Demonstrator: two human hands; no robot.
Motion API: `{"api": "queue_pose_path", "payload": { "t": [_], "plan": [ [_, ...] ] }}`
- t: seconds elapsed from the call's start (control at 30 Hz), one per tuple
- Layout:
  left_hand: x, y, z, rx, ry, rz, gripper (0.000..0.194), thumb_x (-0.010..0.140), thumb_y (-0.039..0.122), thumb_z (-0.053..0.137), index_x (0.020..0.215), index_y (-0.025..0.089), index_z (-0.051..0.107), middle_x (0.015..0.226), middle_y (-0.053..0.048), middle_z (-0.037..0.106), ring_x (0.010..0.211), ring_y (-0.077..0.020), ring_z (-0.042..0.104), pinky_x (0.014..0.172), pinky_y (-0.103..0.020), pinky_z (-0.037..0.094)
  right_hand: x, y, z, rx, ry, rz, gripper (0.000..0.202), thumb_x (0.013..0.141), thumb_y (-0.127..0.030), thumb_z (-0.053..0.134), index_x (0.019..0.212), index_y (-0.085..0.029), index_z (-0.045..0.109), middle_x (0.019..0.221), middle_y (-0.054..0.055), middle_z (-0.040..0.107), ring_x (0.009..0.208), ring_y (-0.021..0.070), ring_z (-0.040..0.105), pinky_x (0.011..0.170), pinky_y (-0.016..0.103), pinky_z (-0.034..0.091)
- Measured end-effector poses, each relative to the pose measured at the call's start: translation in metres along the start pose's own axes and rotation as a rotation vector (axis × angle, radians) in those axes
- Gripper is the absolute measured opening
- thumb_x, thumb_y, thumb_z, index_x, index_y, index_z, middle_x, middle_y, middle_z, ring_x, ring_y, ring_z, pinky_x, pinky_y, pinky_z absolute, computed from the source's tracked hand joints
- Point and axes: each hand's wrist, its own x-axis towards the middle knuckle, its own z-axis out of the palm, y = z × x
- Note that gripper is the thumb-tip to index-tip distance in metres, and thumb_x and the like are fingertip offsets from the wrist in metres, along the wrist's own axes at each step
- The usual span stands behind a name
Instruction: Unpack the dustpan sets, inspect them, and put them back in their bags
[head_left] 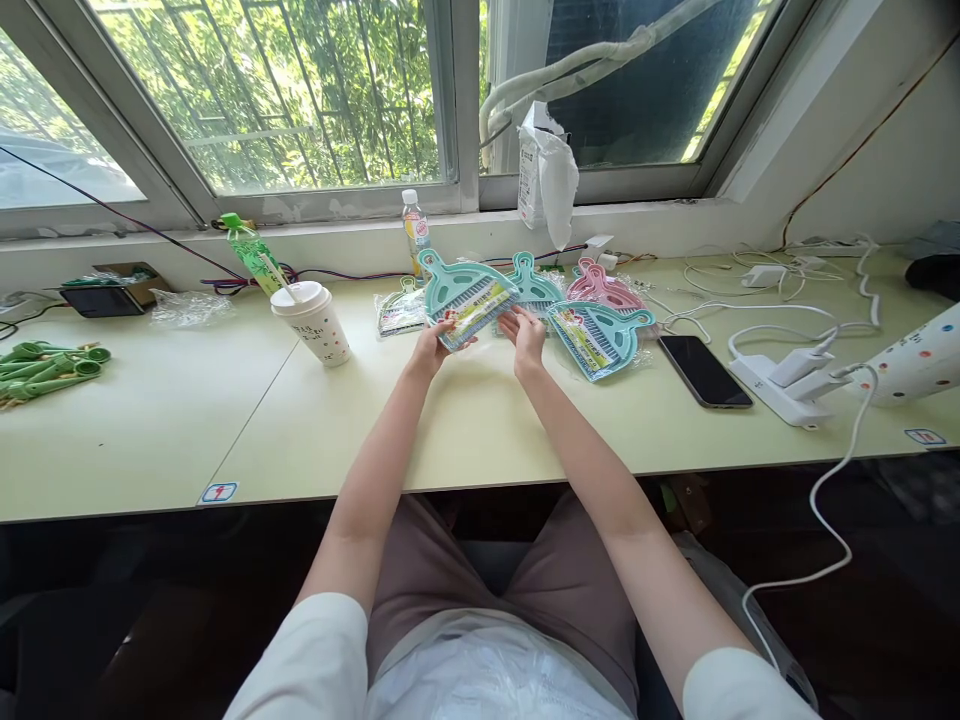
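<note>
A teal plastic dustpan-shaped item (459,283) with a colourful label is tilted above the table, with my left hand (438,346) wrapped round its lower left edge. Close to its right end is my right hand (525,335), palm turned up and fingers apart; whether it touches the item is unclear. Behind my right hand lies another teal item (534,284). A third teal item (598,338) with a yellow label rests to the right, in front of a pink one (600,285). A small wrapped packet (401,310) lies to the left.
A paper cup (313,325) stands left of my hands, with a bottle (416,230) by the window. On the right are a black phone (705,370), a white power strip (784,388) and cables. Green rolled items (52,370) lie at the far left.
</note>
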Motion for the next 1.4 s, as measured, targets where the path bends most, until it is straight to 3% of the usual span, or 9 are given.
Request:
{"api": "queue_pose_path", "payload": {
  "t": [0.1, 0.2, 0.33, 0.5, 0.73, 0.83, 0.93, 1.13, 1.4],
  "plan": [
    [0.004, 0.011, -0.019, -0.072, 0.128, 0.001, 0.041, 0.077, 0.013, 0.058, 0.117, 0.016, 0.056, 0.092, -0.006, 0.072, 0.084, -0.0198, 0.072, 0.076, -0.032, 0.06, 0.0, -0.01, -0.006, -0.154, 0.027, -0.231, 0.022, 0.087, -0.014, 0.045, 0.095, -0.02, 0.065, 0.097, 0.004, 0.072, 0.094, 0.0151, 0.07, 0.095, 0.036, 0.056],
    [0.003, 0.019, -0.034, -0.097, 0.182, -0.072, 0.035, 0.078, 0.012, 0.058, 0.113, 0.016, 0.059, 0.088, -0.006, 0.071, 0.076, -0.0171, 0.07, 0.064, -0.025, 0.059, -0.003, -0.016, -0.009, -0.281, -0.028, -0.389, 0.032, 0.078, -0.008, 0.057, 0.103, -0.025, 0.067, 0.12, 0.002, 0.067, 0.121, 0.0157, 0.059, 0.105, 0.034, 0.051],
    [-0.002, 0.023, -0.039, -0.106, 0.116, -0.179, 0.028, 0.078, 0.011, 0.059, 0.106, 0.014, 0.061, 0.077, -0.005, 0.066, 0.054, -0.0115, 0.061, 0.041, -0.018, 0.047, -0.013, -0.021, -0.006, -0.282, -0.178, -0.37, 0.044, 0.072, -0.008, 0.072, 0.108, -0.031, 0.067, 0.133, -0.002, 0.061, 0.137, 0.0166, 0.044, 0.105, 0.031, 0.051],
    [-0.001, 0.021, -0.042, -0.101, 0.039, -0.26, 0.016, 0.083, 0.011, 0.057, 0.098, 0.012, 0.061, 0.068, -0.004, 0.062, 0.043, -0.0072, 0.051, 0.031, -0.015, 0.035, -0.021, -0.024, 0.001, -0.289, -0.317, -0.362, 0.022, 0.072, -0.018, 0.08, 0.09, -0.029, 0.072, 0.124, -0.001, 0.066, 0.13, 0.0196, 0.05, 0.102, 0.033, 0.053],
    [0.003, 0.018, -0.049, 0.047, -0.042, -0.292, 0.038, 0.084, 0.018, 0.06, 0.121, 0.011, 0.062, 0.086, -0.012, 0.073, 0.045, -0.0104, 0.057, 0.039, -0.02, 0.047, -0.006, -0.016, -0.009, -0.388, -0.303, -0.391, 0.006, 0.074, -0.023, 0.078, 0.077, -0.028, 0.074, 0.097, 0.0, 0.073, 0.117, 0.0207, 0.056, 0.094, 0.032, 0.055],
    [-0.001, 0.017, -0.046, 0.083, -0.092, -0.247, 0.038, 0.085, 0.024, 0.065, 0.121, 0.012, 0.064, 0.091, -0.012, 0.074, 0.05, -0.012, 0.062, 0.046, -0.022, 0.053, 0.002, -0.015, -0.015, -0.446, -0.211, -0.421, 0.006, 0.074, -0.024, 0.078, 0.077, -0.028, 0.076, 0.086, -0.001, 0.073, 0.11, 0.0212, 0.058, 0.1, 0.034, 0.051],
    [-0.006, 0.015, -0.041, 0.115, -0.133, -0.196, 0.036, 0.081, 0.015, 0.068, 0.117, 0.013, 0.065, 0.094, -0.01, 0.074, 0.059, -0.0139, 0.067, 0.055, -0.024, 0.058, 0.005, -0.016, -0.018, -0.527, -0.176, -0.481, 0.006, 0.079, -0.026, 0.074, 0.082, -0.03, 0.078, 0.082, -0.002, 0.071, 0.107, 0.0214, 0.058, 0.11, 0.038, 0.042],
    [-0.005, 0.013, -0.039, 0.268, -0.396, -0.191, 0.044, 0.078, 0.011, 0.07, 0.121, 0.01, 0.06, 0.097, -0.014, 0.075, 0.062, -0.0174, 0.07, 0.054, -0.026, 0.056, -0.002, -0.017, -0.019, -0.511, -0.164, -0.506, 0.011, 0.084, -0.033, 0.07, 0.09, -0.036, 0.077, 0.099, -0.002, 0.07, 0.13, 0.0242, 0.044, 0.119, 0.046, 0.032],
    [0.0, 0.01, -0.037, 0.335, -0.401, -0.174, 0.041, 0.072, 0.011, 0.075, 0.111, 0.01, 0.061, 0.092, -0.014, 0.074, 0.064, -0.0188, 0.071, 0.053, -0.026, 0.055, -0.005, -0.02, -0.02, -0.649, -0.126, -0.727, 0.012, 0.088, -0.037, 0.065, 0.09, -0.032, 0.076, 0.139, -0.001, 0.053, 0.14, 0.0255, 0.039, 0.114, 0.046, 0.039]
  ]
}}
